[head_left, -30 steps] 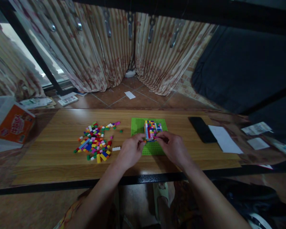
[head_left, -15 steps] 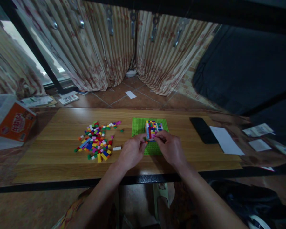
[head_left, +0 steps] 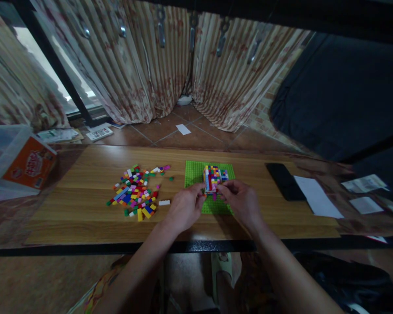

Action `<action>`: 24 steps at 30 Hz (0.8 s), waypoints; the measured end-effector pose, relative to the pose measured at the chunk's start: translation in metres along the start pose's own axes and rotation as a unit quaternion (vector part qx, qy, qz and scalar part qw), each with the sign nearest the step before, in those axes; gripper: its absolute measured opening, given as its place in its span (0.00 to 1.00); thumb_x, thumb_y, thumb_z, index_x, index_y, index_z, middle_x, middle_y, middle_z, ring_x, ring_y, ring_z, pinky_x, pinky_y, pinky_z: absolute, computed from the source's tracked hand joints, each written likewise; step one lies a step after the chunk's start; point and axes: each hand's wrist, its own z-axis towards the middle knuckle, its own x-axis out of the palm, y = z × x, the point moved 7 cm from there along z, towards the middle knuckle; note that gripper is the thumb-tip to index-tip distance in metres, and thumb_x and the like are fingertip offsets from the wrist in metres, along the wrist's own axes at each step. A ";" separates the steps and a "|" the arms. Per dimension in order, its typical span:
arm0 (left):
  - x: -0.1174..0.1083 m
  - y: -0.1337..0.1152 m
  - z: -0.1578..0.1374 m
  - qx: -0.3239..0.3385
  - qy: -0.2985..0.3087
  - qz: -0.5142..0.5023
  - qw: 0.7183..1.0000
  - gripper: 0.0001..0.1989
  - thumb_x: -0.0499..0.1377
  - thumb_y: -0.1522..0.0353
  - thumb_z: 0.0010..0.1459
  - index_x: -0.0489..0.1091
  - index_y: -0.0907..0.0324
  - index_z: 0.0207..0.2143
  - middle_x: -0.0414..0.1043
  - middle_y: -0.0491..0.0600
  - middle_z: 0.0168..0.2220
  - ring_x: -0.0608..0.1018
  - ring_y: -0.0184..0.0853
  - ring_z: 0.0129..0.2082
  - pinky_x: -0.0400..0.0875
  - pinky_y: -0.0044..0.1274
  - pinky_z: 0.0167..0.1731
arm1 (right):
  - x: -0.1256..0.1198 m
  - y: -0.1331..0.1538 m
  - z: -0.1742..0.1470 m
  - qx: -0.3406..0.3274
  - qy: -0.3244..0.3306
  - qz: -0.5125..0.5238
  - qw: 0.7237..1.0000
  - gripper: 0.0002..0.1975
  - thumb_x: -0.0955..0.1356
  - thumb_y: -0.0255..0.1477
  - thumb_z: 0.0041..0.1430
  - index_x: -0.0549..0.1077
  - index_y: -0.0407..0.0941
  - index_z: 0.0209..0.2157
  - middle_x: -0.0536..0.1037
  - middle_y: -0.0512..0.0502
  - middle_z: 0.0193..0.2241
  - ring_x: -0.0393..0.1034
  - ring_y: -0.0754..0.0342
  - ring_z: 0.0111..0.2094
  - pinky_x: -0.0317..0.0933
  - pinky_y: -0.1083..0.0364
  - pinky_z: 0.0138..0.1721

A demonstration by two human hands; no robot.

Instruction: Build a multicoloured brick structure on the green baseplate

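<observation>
A small multicoloured toy brick model (head_left: 212, 178) stands on a green baseplate (head_left: 192, 171), with a red and light blue strip on its left side. My left hand (head_left: 186, 207) is closed at the model's front left corner, thumb and forefinger against it, with a bit of orange by the fingertips. From the right, my right hand (head_left: 243, 201) pinches at the model's front right edge. The fingers partly hide what they touch there. A magenta piece (head_left: 215, 196) shows low at the model's front, between the hands.
Loose toy bricks (head_left: 134, 192) lie heaped to the left, with a white brick (head_left: 164, 203) nearer my left hand. On the right are a black phone-like slab (head_left: 284, 181) and white paper (head_left: 317, 196). A clear plastic tub (head_left: 22, 163) stands at far left.
The whole view has shifted slightly, so the table things appear farther right. My right fingers have drawn a little to the right along the model's front, uncovering the magenta piece. My left hand stays at the corner.
</observation>
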 end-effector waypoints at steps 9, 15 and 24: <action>-0.005 0.003 0.001 -0.008 -0.016 0.007 1.000 0.16 0.54 0.73 0.59 0.69 0.59 0.50 0.78 0.50 0.35 0.79 0.34 0.31 0.72 0.25 0.33 | -0.008 0.014 -0.005 -0.050 -0.003 -0.112 0.992 0.13 0.68 0.39 0.55 0.75 0.44 0.27 0.77 0.48 0.23 0.69 0.54 0.24 0.60 0.56 0.26; -0.009 0.010 0.001 -0.030 -0.017 0.018 0.999 0.15 0.54 0.74 0.58 0.70 0.61 0.48 0.78 0.52 0.36 0.79 0.35 0.33 0.72 0.26 0.34 | 0.016 0.009 -0.024 -0.088 0.163 -0.247 0.951 0.04 0.71 0.31 0.51 0.78 0.47 0.30 0.79 0.48 0.29 0.71 0.52 0.29 0.61 0.53 0.33; -0.009 0.008 -0.001 -0.024 0.007 0.031 0.999 0.16 0.53 0.76 0.59 0.70 0.67 0.49 0.77 0.57 0.36 0.79 0.39 0.33 0.71 0.29 0.34 | 0.021 0.013 -0.028 -0.119 0.165 -0.281 0.938 0.05 0.66 0.27 0.59 0.75 0.47 0.31 0.79 0.44 0.31 0.72 0.48 0.33 0.62 0.50 0.36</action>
